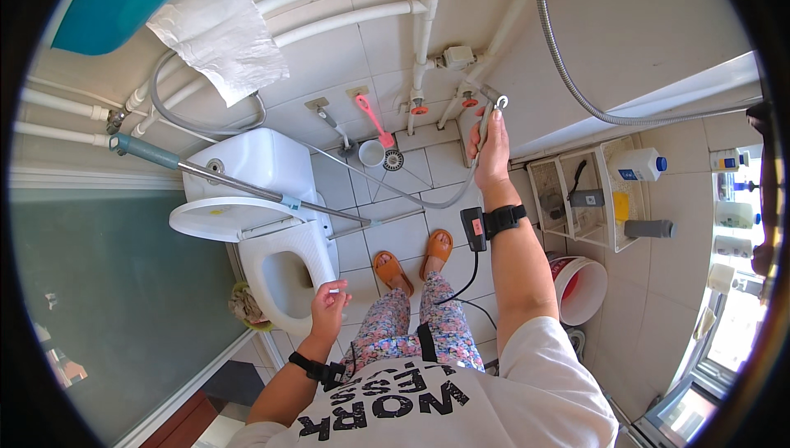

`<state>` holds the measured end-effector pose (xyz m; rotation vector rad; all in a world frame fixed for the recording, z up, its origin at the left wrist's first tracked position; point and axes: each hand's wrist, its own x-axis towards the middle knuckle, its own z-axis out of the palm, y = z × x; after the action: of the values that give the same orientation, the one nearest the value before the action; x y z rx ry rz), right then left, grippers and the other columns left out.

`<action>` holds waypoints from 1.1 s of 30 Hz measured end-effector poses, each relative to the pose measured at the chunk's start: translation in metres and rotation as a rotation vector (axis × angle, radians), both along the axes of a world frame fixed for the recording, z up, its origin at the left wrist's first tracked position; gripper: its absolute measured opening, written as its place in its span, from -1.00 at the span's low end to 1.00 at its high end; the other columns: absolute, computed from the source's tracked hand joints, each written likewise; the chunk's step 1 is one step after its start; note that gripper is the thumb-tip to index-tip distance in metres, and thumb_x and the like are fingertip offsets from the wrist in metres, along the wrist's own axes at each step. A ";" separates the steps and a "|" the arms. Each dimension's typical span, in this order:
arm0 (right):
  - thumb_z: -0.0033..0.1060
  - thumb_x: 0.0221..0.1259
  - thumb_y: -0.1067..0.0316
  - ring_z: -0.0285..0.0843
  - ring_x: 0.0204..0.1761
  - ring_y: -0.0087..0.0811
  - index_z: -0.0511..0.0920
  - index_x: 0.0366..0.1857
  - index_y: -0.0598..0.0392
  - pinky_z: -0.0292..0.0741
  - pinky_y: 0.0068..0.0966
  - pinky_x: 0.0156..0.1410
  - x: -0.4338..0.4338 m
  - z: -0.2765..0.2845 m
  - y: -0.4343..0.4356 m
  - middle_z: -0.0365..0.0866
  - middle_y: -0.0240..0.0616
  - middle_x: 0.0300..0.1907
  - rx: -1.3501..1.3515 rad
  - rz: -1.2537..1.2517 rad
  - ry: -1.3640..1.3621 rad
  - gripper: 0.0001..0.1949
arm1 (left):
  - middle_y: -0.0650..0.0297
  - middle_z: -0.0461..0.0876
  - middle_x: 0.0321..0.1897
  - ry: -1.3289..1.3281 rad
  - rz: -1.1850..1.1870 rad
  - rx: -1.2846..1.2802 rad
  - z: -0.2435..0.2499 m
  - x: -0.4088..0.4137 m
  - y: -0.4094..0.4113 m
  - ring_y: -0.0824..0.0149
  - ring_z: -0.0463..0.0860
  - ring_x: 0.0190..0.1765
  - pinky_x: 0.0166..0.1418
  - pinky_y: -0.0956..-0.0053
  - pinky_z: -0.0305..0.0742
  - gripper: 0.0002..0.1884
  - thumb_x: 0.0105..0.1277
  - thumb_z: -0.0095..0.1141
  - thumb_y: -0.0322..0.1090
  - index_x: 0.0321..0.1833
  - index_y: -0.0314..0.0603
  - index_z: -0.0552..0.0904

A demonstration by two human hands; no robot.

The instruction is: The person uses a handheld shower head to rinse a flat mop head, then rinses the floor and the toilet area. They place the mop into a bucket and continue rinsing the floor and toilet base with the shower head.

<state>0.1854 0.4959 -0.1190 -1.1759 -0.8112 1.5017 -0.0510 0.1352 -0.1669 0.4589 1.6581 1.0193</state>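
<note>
My right hand [494, 149], arm stretched forward, is closed around a grey flexible hose [453, 199] near a metal tap on the wall pipes; the exact grip is partly hidden. The hose droops and runs left toward the toilet tank [262, 152]. My left hand [331, 305] hovers by the right edge of the white toilet seat [324, 250], fingers loosely curled, nothing clearly seen in them. The toilet lid [203, 218] is raised. A mop pole [231, 187] with a blue-green grip leans across the tank and lid.
A toilet brush [336, 124], a pink-handled brush [372, 121] and a white cup [371, 153] are near the floor drain [393, 160]. At right stand a white shelf rack [608, 195] with bottles and a bucket [583, 294]. A metal shower hose [558, 59] hangs upper right.
</note>
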 end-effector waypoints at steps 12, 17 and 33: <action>-0.09 0.40 -0.21 0.09 -0.66 -0.69 0.47 -0.18 -0.03 0.08 -0.69 -0.60 -0.014 0.036 0.046 0.22 -0.50 -0.63 -0.043 0.082 -0.110 -0.58 | 0.23 0.60 0.04 -0.003 -0.016 0.016 -0.002 0.012 0.007 0.45 0.64 -0.22 -0.13 0.59 0.52 -0.83 0.38 0.01 -0.53 0.00 -0.25 0.54; -0.10 0.41 -0.19 0.06 -0.68 -0.69 0.47 -0.19 -0.02 0.07 -0.69 -0.60 -0.014 0.028 0.061 0.22 -0.51 -0.64 -0.048 0.042 -0.092 -0.59 | 0.22 0.60 0.05 -0.007 0.018 0.043 -0.004 0.012 0.004 0.45 0.65 -0.21 -0.13 0.59 0.52 -0.82 0.38 0.01 -0.53 0.00 -0.26 0.54; -0.16 0.43 -0.18 0.06 -0.67 -0.67 0.46 -0.17 0.03 0.07 -0.66 -0.57 -0.037 0.043 0.046 0.22 -0.51 -0.63 -0.039 0.226 -0.099 -0.56 | 0.21 0.62 0.00 0.023 0.046 0.022 -0.001 0.018 0.006 0.45 0.66 -0.21 -0.14 0.59 0.55 -0.82 0.39 0.03 -0.51 0.01 -0.29 0.55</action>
<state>0.1480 0.5423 -0.0761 -1.2268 -1.0132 1.6596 -0.0327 0.1414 -0.1680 0.4505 1.6864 1.0704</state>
